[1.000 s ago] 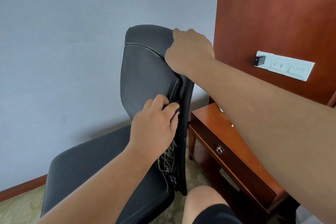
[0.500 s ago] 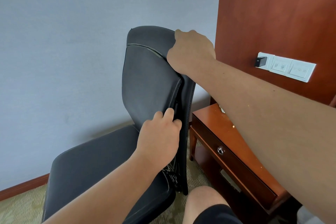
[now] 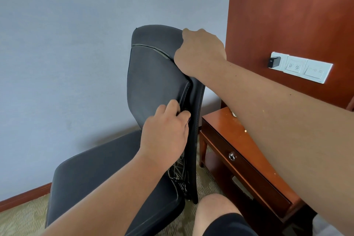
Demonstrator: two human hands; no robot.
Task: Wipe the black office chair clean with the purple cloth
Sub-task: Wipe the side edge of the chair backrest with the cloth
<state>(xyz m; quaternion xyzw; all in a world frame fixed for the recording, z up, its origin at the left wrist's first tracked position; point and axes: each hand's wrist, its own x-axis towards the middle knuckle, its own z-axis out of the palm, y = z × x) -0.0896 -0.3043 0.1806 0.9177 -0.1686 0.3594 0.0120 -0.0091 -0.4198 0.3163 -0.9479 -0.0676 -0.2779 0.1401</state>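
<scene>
The black office chair [image 3: 153,82] stands side-on to the blue-grey wall [image 3: 67,63], and the work is at the right edge of its backrest. The left hand [image 3: 164,136] has its fingers curled there, pinching the purple cloth [image 3: 189,120] into the groove between the front pad and the back shell. Only a sliver of purple shows past the fingertips; the rest is hidden under the palm. The right hand [image 3: 199,53] is clamped over the top corner of the backrest, its fingers wrapped out of sight behind it.

To do this stroke well, I'd judge the cloth should run along the groove in one line under even pressure, with the upper hand bracing the back so it does not swing.

Just below the left hand, a tangle of loose cords [image 3: 179,173] hangs from the seam. The cloth could snag there, so it is best lifted past. A wooden counter [image 3: 229,136] with a drawer stands close beside the chair's back and leaves little room on that side. A white switch panel [image 3: 306,68] sits on the wood above, and a bare knee [image 3: 216,209] is near the chair's base.
</scene>
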